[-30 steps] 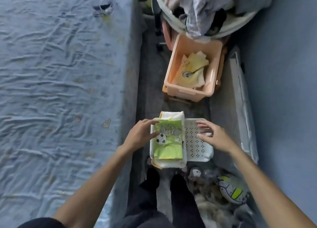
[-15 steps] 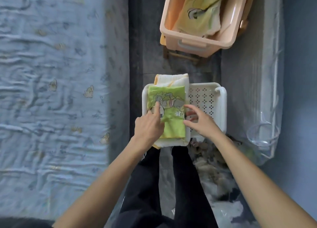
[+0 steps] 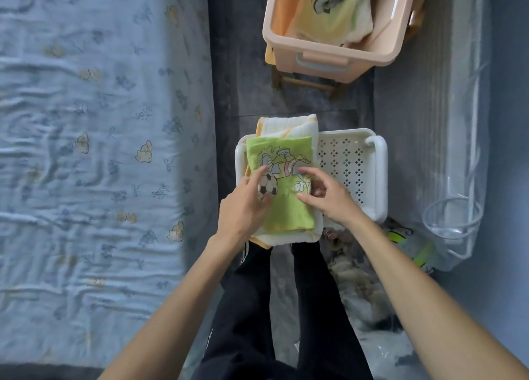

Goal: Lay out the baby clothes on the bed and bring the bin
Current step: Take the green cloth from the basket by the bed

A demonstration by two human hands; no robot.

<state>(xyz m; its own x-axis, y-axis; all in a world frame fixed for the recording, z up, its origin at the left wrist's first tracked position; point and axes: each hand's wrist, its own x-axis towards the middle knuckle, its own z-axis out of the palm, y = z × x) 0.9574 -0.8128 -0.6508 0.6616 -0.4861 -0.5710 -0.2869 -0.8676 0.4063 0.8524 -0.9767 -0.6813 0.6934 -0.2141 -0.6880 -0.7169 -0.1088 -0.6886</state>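
Note:
A folded green baby garment (image 3: 283, 216) with a football print lies on a folded white and yellow cloth (image 3: 289, 124) in the left half of a white perforated basket (image 3: 380, 173) on the floor. My left hand (image 3: 243, 208) rests on the garment's left side, its index finger stretched over the print. My right hand (image 3: 329, 199) pinches the garment's right edge, thumb on top. Further ahead stands a peach bin (image 3: 323, 64) holding yellow baby clothes (image 3: 329, 16). The bed (image 3: 86, 150), under a blue patterned sheet, fills the left.
I stand in the narrow dark floor strip between the bed and the wall, my black-trousered legs just behind the basket. A clear plastic cover (image 3: 458, 150) lies along the right wall. Something furry (image 3: 357, 279) and a yellow-green item lie on the floor at my right.
The view has dropped closer to the basket. My left hand stayed on the green garment, while my right hand moved left from the basket's bare half to the garment's right edge.

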